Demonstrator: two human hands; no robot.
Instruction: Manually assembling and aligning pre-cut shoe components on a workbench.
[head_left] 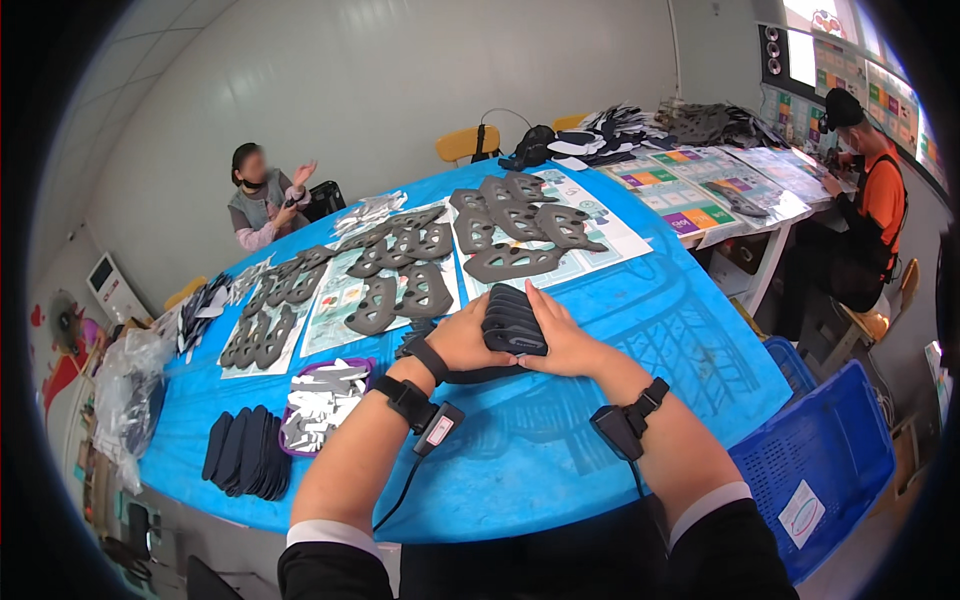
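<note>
Looking down at my two hands, I see them pressed on either side of a stack of dark pieces [514,320] that sits on the blue table cover [560,450] near the middle of the view. My left hand [462,342] is at nine o'clock of the stack, its fingers curled around that side and touching it; my right hand [560,342] is at three o'clock, with the fingers laid flat along the stack's edge and pointing toward twelve. So the stack lies squeezed between both sets of fingers, held on both sides, resting on the cover. Each wrist wears a black strap with a small device and a cable. At twelve o'clock of the stack, just beyond the fingertips, grey cut-out shapes [515,225] lie spread on printed sheets [600,225]. At eight o'clock, well apart, a row of dark flat pieces [245,452] leans beside a purple-rimmed tray of grey scraps [322,400]. A blue crate [830,460] stands at four o'clock, off the table.
</note>
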